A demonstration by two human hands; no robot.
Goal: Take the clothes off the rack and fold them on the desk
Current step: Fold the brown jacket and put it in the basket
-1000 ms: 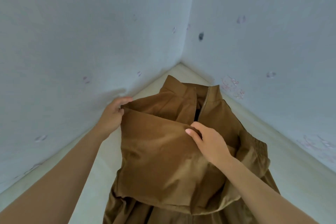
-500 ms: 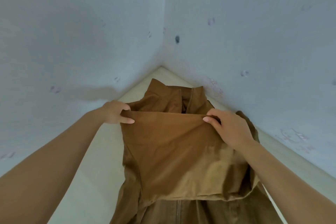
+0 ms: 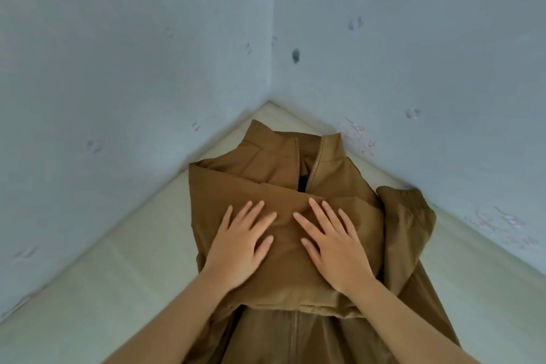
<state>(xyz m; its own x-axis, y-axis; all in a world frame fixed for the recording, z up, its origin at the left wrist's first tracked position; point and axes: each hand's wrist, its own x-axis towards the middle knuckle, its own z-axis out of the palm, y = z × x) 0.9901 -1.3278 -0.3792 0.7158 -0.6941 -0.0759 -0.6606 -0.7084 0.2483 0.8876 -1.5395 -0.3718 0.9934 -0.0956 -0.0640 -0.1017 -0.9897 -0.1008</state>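
A brown zip-up jacket (image 3: 277, 174) lies on the pale desk (image 3: 124, 251), its collar pointing into the wall corner. A folded layer of the jacket is laid across its chest. My left hand (image 3: 239, 245) rests flat on that layer with fingers spread. My right hand (image 3: 334, 245) lies flat beside it, fingers straight. An elastic-cuffed sleeve (image 3: 404, 216) sticks out to the right of the folded part. The jacket's lower end runs under my forearms and out of view.
Two pale blue walls (image 3: 147, 53) meet in a corner just behind the collar, hemming the desk on the left and right. Bare desk surface shows to the left of the jacket and at the right (image 3: 487, 289).
Both hands let go of the folded edge they were pinching and now press flat on the layer, nearer the middle. The fold has settled onto the jacket.
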